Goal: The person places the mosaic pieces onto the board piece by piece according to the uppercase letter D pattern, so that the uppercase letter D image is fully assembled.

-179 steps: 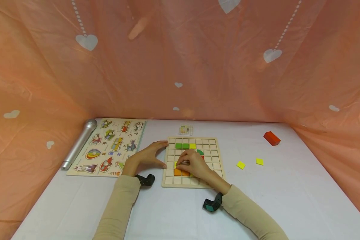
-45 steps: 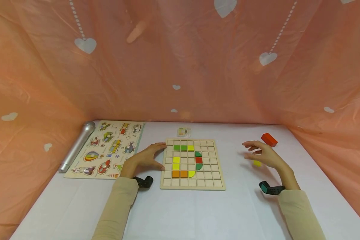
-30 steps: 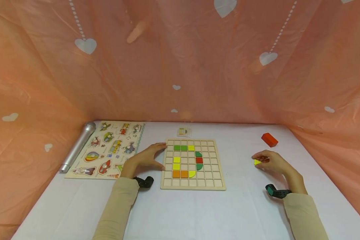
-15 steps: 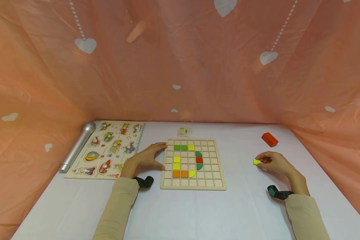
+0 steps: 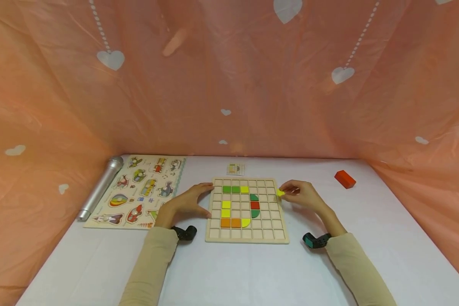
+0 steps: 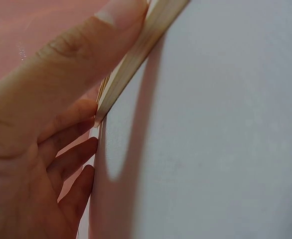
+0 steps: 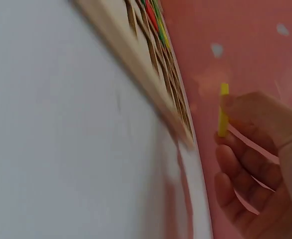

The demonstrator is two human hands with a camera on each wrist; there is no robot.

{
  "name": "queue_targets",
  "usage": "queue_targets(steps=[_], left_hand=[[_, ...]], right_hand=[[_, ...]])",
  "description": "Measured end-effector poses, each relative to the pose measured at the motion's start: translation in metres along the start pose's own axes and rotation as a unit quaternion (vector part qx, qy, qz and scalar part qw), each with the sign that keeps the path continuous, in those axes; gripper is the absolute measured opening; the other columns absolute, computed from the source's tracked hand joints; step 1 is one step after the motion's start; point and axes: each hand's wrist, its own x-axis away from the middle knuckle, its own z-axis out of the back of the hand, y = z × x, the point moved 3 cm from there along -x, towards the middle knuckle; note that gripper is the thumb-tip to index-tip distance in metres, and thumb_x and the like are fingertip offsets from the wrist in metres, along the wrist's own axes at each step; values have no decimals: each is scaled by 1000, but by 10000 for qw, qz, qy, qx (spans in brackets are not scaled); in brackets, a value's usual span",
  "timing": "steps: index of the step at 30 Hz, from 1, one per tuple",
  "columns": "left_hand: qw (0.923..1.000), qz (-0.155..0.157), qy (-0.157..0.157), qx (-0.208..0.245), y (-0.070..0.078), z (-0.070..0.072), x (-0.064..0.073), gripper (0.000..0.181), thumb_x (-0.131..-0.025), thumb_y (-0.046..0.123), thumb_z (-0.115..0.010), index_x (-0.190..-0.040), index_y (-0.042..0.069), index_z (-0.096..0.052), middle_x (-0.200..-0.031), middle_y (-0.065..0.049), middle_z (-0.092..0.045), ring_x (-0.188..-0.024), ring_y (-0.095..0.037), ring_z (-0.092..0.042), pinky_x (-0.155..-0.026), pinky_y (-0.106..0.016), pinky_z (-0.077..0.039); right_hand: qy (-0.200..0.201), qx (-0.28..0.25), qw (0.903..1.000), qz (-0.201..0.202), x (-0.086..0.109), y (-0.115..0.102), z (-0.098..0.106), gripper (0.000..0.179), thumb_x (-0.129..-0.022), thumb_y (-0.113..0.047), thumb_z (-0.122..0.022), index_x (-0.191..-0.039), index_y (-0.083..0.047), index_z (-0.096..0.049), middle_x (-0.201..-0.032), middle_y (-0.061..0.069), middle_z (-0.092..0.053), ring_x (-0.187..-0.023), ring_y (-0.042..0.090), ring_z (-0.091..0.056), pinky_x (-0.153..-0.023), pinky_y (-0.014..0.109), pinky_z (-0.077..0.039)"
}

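Observation:
My right hand (image 5: 305,196) pinches a small yellow square tile (image 5: 280,193) between thumb and fingers, just over the right edge of a wooden grid board (image 5: 267,233). In the right wrist view that tile (image 7: 223,110) is held edge-on, off the table. My left hand (image 5: 186,201) rests along the board's left edge, thumb and fingertips touching it with the fingers spread. Tiles sit in the board's cells: green squares (image 5: 231,189), yellow squares (image 5: 226,208), orange squares (image 5: 230,222), a red square (image 5: 255,205), and rounded green (image 5: 255,213) and yellow (image 5: 246,222) pieces.
A small pattern card (image 5: 235,169) lies behind the board. Left of it are a picture puzzle board (image 5: 131,189) and a silver microphone (image 5: 101,189). A red block (image 5: 345,179) lies at the right rear. A pink curtain (image 5: 229,85) encloses the white table (image 5: 229,272).
The right hand placed one yellow tile in the left column, picked up the last loose yellow tile at the right, and carried it leftward to the board. The left hand stayed at the edge.

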Motion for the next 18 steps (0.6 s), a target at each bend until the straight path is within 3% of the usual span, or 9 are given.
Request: queue_targets(steps=[12,18], left_hand=[[10000,33,-30,-2,0,0,-1,96,-68,34,-82,-145,7,-32,-152,-12,-24,-140,-32,-18,-114,-47,-18],[9998,-118,10,-128,0,1,-1,95,-69,33,-82,-144,3,-33,-151,-16,-26,-138,-35,-21,-113,-49,-20]], right_hand=[[-161,-241,9939,1060,-44,-57,-75,20,-77,-8,-75,-95,-4,-68,-93,7,-67,-84,20,-62,-71,27,-55],[-321,-117,9942,1021,-56,-71,-102,17,-78,-12,-75,-94,-6,-70,-94,5,-67,-84,17,-62,-73,24,-55]])
